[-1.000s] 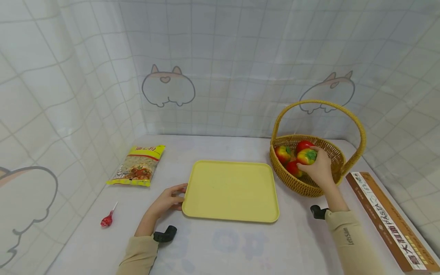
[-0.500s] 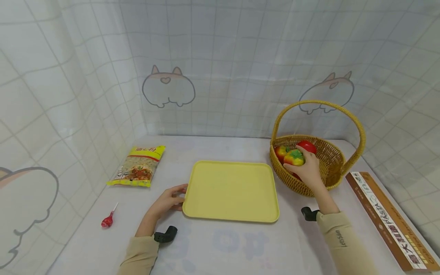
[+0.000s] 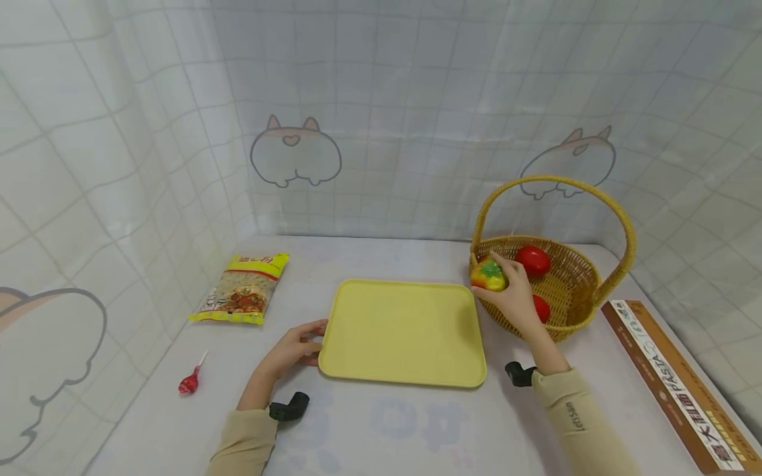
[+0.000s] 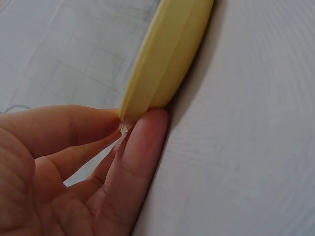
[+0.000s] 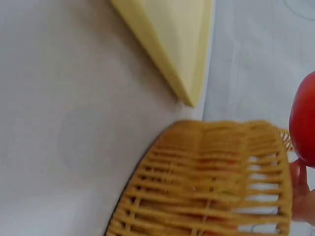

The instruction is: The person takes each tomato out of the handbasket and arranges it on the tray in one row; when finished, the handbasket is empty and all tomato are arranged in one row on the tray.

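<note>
My right hand [image 3: 509,291] grips a red-and-yellow fruit with a green leafy top [image 3: 489,274], held by thumb and fingers over the left rim of the wicker basket [image 3: 568,294]. In the right wrist view the fruit's glossy red side [image 5: 305,120] shows above the basket's woven wall [image 5: 206,182]. Two red fruits lie in the basket, one at the back [image 3: 532,261] and one partly behind my hand [image 3: 540,309]. My left hand [image 3: 290,347] pinches the left edge of a yellow tray [image 3: 401,332]; its thumb and forefinger meet the rim [image 4: 162,59] in the left wrist view.
A bag of pasta [image 3: 243,289] lies at the back left, with a red lollipop [image 3: 189,382] in front of it. Along the right side runs a long brown pasta box [image 3: 675,383]. The basket's tall handle [image 3: 553,178] arches over it. Grid-patterned cloth encloses the table.
My right hand has carried the red-and-yellow fruit leftward from inside the basket to its left rim. Another red-and-yellow fruit there is now hidden. My left hand has stayed at the tray.
</note>
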The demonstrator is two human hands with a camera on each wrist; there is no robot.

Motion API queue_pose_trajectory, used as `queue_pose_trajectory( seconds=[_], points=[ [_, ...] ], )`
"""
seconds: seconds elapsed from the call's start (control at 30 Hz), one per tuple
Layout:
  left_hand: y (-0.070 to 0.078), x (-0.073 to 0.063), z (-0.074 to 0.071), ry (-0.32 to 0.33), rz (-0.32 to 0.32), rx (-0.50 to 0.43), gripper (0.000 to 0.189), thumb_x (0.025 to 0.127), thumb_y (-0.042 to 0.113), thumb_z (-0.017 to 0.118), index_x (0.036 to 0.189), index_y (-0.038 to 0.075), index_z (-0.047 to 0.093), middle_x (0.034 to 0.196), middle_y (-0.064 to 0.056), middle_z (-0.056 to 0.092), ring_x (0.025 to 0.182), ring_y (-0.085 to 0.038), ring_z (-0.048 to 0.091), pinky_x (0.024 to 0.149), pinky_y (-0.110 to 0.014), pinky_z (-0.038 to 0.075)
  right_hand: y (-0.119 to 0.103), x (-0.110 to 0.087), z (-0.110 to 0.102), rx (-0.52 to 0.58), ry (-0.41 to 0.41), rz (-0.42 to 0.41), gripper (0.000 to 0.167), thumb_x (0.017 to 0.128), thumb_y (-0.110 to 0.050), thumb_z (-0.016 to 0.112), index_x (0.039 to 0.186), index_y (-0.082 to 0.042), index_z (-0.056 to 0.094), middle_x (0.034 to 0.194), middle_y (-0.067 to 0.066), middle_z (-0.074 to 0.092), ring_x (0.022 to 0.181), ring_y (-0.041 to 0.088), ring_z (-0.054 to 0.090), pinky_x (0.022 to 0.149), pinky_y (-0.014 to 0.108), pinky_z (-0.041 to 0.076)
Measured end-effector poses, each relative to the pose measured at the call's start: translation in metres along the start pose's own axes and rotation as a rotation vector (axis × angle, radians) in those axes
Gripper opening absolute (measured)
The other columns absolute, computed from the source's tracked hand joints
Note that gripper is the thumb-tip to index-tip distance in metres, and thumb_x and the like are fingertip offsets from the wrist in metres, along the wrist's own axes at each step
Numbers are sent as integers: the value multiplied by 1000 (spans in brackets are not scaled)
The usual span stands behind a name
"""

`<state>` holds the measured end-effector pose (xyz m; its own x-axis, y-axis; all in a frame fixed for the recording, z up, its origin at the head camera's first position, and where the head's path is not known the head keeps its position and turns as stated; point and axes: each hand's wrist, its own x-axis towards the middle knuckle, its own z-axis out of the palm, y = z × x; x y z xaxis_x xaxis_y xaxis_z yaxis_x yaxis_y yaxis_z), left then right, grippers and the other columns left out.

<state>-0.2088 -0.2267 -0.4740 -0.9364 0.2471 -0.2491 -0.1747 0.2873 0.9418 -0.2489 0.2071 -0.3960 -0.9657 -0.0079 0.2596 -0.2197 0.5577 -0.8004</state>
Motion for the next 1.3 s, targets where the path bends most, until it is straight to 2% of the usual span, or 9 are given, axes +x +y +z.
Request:
queue_pose_trajectory(
  seconds=[0.37, 0.67, 0.97, 1.13, 1.3],
  points=[
    [-1, 0, -1, -7, 13, 2, 60, 86, 4, 58, 140, 0, 35, 129, -24, 42, 84, -17, 60, 70, -34, 56, -16, -3, 29, 48, -40, -17, 81, 71, -28, 79, 141, -20, 40, 136, 16, 31, 118, 35, 39, 97, 54, 38],
    [-4, -1, -1, -14, 22, 2, 59, 86, 4, 58, 140, 0, 35, 129, -25, 42, 85, -17, 60, 70, -34, 56, -26, -6, 60, 88, -98, -18, 73, 69, -22, 81, 134, -19, 47, 133, 14, 33, 115, 35, 42, 95, 52, 41],
    [-1, -3, 0, -20, 30, -2, 59, 87, 5, 57, 141, 1, 34, 130, -25, 41, 84, -16, 60, 69, -34, 56, -34, -9, 84, 133, -165, 10, 76, 69, -14, 81, 136, -18, 44, 129, 15, 32, 115, 35, 42, 95, 50, 42],
    [-2, -3, 0, -12, 28, 10, 59, 87, 5, 57, 141, 0, 34, 129, -25, 42, 84, -16, 60, 69, -34, 56, -40, -8, 94, 258, -255, 55, 76, 73, -7, 77, 139, -14, 40, 133, 18, 24, 119, 36, 37, 99, 50, 38],
    [0, -3, 1, -4, 16, 7, 59, 86, 5, 57, 141, 1, 35, 129, -23, 42, 84, -17, 60, 70, -34, 56, -48, -6, 106, 326, -310, 93, 74, 74, 0, 73, 139, -10, 39, 134, 22, 21, 119, 39, 36, 99, 51, 38]
  ],
)
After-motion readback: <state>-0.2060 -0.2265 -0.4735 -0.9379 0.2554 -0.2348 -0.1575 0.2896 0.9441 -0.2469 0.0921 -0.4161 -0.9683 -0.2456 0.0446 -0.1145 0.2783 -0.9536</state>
